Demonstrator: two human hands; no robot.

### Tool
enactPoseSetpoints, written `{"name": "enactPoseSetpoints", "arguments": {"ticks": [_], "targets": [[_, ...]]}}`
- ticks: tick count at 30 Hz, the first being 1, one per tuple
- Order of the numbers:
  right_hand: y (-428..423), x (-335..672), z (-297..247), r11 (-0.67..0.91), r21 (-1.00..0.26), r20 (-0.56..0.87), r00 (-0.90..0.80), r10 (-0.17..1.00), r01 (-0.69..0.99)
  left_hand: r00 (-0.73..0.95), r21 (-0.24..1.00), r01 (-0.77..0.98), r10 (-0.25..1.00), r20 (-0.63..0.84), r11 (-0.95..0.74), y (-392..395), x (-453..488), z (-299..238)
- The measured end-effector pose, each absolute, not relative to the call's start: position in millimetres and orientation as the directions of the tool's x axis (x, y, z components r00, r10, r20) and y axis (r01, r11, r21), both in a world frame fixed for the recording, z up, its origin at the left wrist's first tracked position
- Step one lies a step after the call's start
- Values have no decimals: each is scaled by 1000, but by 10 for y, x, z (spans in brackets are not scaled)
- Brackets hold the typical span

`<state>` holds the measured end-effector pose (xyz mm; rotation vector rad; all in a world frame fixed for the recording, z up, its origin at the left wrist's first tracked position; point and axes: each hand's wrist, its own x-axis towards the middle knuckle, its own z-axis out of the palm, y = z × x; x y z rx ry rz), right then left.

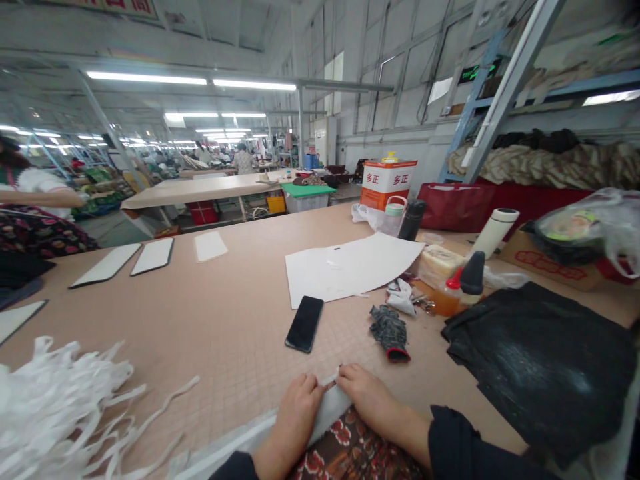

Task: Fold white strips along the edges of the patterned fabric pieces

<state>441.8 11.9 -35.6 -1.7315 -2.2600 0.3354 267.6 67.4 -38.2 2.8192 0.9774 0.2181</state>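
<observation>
White fabric edge [327, 407] is being pinched right now, gripped by the left hand [299, 413] and right hand [373, 400], fingers curled almost shut; white strips [60, 407] are heaped leftward on the quilted tan table [225, 333].

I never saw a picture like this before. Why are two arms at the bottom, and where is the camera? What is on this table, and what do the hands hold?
The camera is worn on a person's head, so the two bare hands at the bottom are that person's own: the left hand and the right hand. Their fingers seem to pinch a narrow white strip. On the tan quilted table lie a black phone, a dark work glove, a white sheet and a heap of white strips.
</observation>
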Motion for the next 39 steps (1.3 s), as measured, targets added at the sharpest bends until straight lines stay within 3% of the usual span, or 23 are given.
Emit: {"name": "enactPoseSetpoints", "arguments": {"ticks": [6,17,21,26,33,39], "targets": [[102,4324,-274,331,-220,16,-336,942,918,791,161,603,612,11,-781,622,2391,-299],[138,4216,-189,249,-188,-94,-270,958,950,600,475,722,797,-66,-504,692,1956,-256],[142,4199,-217,246,-162,-123,-267,956,956,559,526,724,826,-69,-446,694,1923,-270],[137,4158,-139,240,-91,-185,-253,950,967,583,432,749,809,-70,-502,659,1988,-280],[87,4001,-88,243,2,-163,-239,957,970,673,305,690,737,65,-657,597,2257,-429],[88,4135,-111,235,-47,-181,-240,954,971,779,118,605,616,117,-787,564,2194,-435]]}}
